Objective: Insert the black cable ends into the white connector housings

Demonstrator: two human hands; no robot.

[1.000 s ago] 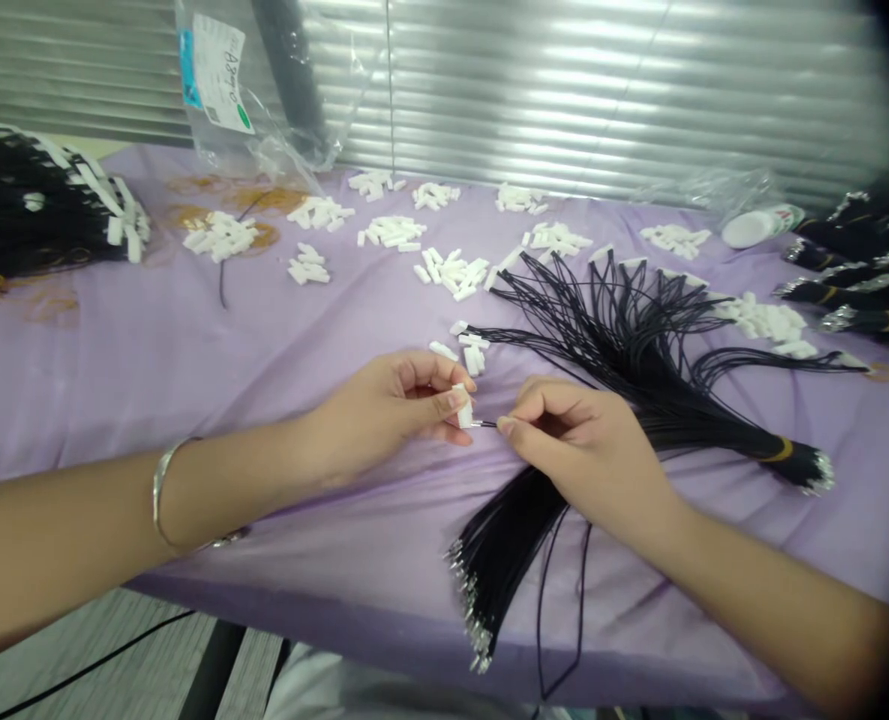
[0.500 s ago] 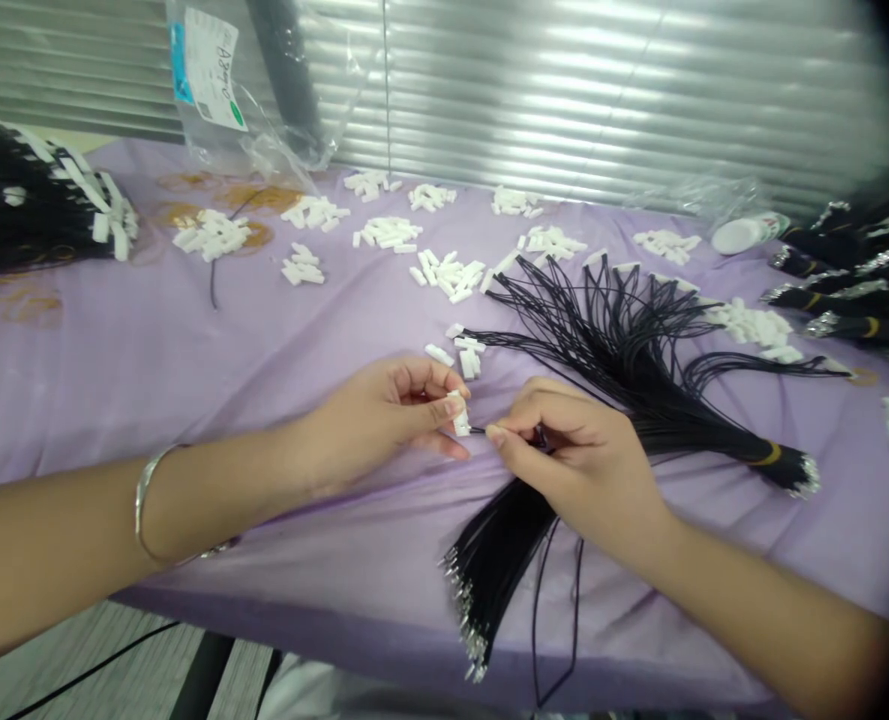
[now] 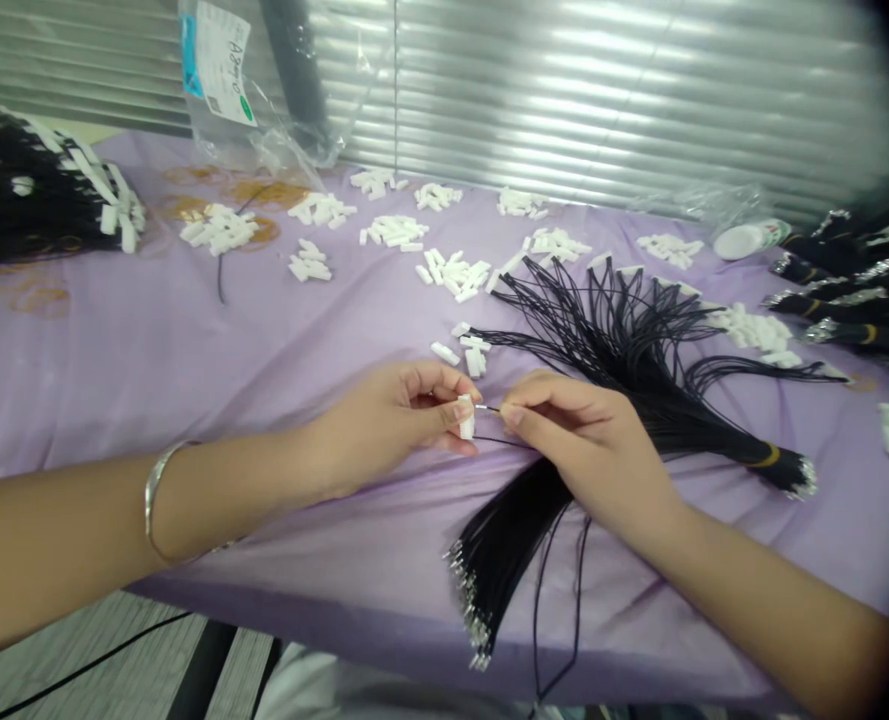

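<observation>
Between the thumb and fingers of my left hand (image 3: 421, 405) is a small white connector (image 3: 466, 418), held upright. One black wire runs from its lower part toward the right. My right hand (image 3: 571, 425) pinches another black wire (image 3: 493, 409), whose metal tip points at the connector's upper right side. Below my right hand lies a bundle of black wires (image 3: 515, 530) with metal ends. A few white connectors (image 3: 475, 360) sit just beyond my fingers. To the right, a larger fanned bundle (image 3: 639, 370) is tied with a yellow band.
Piles of white connectors (image 3: 455, 275) dot the purple cloth (image 3: 151, 370). Black wires with white connectors (image 3: 31, 190) lie at the left, tied bundles (image 3: 871, 330) at the right. A clear bag (image 3: 223, 70) and a white bottle (image 3: 744, 240) are near the blinds.
My right hand now holds a metal-tipped wire slightly away from the connector, near its upper part. A wire now shows running from the connector's lower part. The view has shifted slightly.
</observation>
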